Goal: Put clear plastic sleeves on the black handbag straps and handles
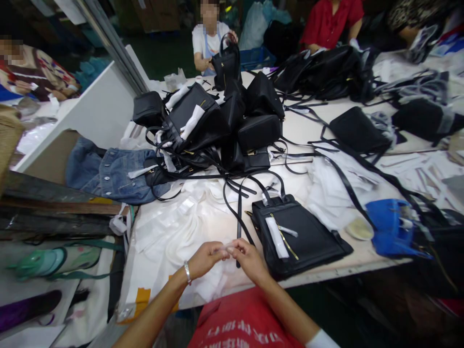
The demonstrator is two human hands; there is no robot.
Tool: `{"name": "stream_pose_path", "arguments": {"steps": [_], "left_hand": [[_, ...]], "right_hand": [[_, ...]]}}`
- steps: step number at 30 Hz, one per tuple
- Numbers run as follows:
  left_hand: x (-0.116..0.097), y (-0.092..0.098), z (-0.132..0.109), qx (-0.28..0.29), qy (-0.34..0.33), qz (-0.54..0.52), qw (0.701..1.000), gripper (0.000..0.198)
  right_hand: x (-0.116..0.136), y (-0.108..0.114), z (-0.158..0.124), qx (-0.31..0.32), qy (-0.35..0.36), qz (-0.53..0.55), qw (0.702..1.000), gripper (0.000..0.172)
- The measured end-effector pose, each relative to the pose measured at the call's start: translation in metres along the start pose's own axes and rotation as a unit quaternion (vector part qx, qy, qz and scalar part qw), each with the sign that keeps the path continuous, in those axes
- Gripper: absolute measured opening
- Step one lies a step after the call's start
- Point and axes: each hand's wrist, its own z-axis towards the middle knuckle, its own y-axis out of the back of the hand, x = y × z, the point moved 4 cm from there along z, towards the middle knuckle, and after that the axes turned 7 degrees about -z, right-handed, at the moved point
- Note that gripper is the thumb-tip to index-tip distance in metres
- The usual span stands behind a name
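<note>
My left hand, with a silver bracelet at the wrist, and my right hand meet over the front of the table. Both are closed, thumbs and fingertips pinched together on a thin whitish piece, too blurred to name exactly. Just right of my right hand lies a black backpack with gold zips, a white wrapped strip on its front and its handle upright. Thin white sheets are spread left of my hands. A black strap runs down to the table just behind my fingers.
Black bags are heaped beyond, beside a denim garment. To the right are a blue container, a round pale disc and more bags. Co-workers sit across the table; one handles a black bag. A green bottle lies left.
</note>
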Motion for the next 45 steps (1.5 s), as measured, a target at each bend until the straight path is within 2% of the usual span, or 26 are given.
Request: {"name": "stream_pose_path", "arguments": {"steps": [4, 8, 10, 13, 15, 17, 19, 23, 25, 27, 28, 30, 31, 32, 34, 36, 40, 45], "left_hand": [[0.009, 0.001, -0.005, -0.005, 0.006, -0.068, 0.998, 0.025], [0.025, -0.003, -0.008, -0.005, 0.029, -0.153, 0.988, 0.022], [0.033, -0.003, -0.008, -0.022, 0.036, -0.166, 0.985, 0.018], [0.043, 0.003, -0.010, -0.053, 0.050, -0.153, 0.986, 0.017], [0.047, 0.011, -0.013, -0.086, 0.056, -0.128, 0.986, 0.019], [0.047, 0.019, -0.016, -0.122, 0.053, -0.111, 0.985, 0.021], [0.046, 0.026, -0.020, -0.147, 0.046, -0.119, 0.981, 0.022], [0.045, 0.030, -0.027, -0.169, 0.039, -0.162, 0.971, 0.019], [0.046, 0.031, -0.029, -0.180, 0.034, -0.176, 0.967, 0.019], [0.047, 0.032, -0.031, -0.189, 0.028, -0.182, 0.965, 0.019], [0.047, 0.033, -0.032, -0.192, 0.026, -0.183, 0.964, 0.020], [0.047, 0.033, -0.032, -0.194, 0.022, -0.183, 0.964, 0.020], [0.047, 0.033, -0.032, -0.194, 0.021, -0.183, 0.964, 0.020], [0.046, 0.033, -0.032, -0.193, 0.020, -0.185, 0.963, 0.021], [0.044, 0.032, -0.029, -0.187, 0.017, -0.193, 0.963, 0.021], [0.042, 0.031, -0.027, -0.180, 0.018, -0.201, 0.963, 0.022], [0.036, 0.028, -0.025, -0.168, 0.028, -0.214, 0.962, 0.025], [0.031, 0.027, -0.025, -0.158, 0.042, -0.243, 0.956, 0.027]], "right_hand": [[-0.013, -0.007, -0.005, -0.037, -0.031, -0.032, 0.998, 0.020], [-0.020, -0.021, -0.012, -0.025, -0.060, -0.102, 0.993, 0.025], [-0.024, -0.029, -0.009, 0.000, -0.070, -0.126, 0.990, 0.028], [-0.029, -0.033, 0.004, 0.085, -0.064, -0.182, 0.978, 0.035], [-0.031, -0.023, 0.018, 0.094, -0.063, -0.318, 0.941, 0.031], [-0.032, -0.008, 0.034, 0.046, -0.079, -0.467, 0.880, 0.020], [-0.033, 0.004, 0.048, -0.001, -0.110, -0.542, 0.833, 0.017], [-0.040, 0.005, 0.060, -0.022, -0.118, -0.573, 0.810, 0.024], [-0.043, 0.003, 0.059, -0.025, -0.107, -0.578, 0.809, 0.024], [-0.044, 0.004, 0.056, -0.024, -0.095, -0.537, 0.838, 0.017], [-0.043, 0.005, 0.054, -0.022, -0.091, -0.488, 0.868, 0.011], [-0.034, 0.007, 0.049, -0.008, -0.088, -0.321, 0.943, 0.002], [-0.026, 0.008, 0.047, 0.003, -0.087, -0.215, 0.973, 0.008], [-0.017, 0.009, 0.045, 0.013, -0.085, -0.106, 0.991, 0.013], [0.005, 0.010, 0.042, 0.019, -0.076, 0.070, 0.994, 0.020], [0.024, 0.012, 0.041, 0.001, -0.060, 0.158, 0.986, 0.025], [0.038, 0.019, 0.043, -0.063, -0.040, 0.177, 0.981, 0.026], [0.032, 0.021, 0.045, -0.079, -0.041, 0.164, 0.982, 0.027]]}}
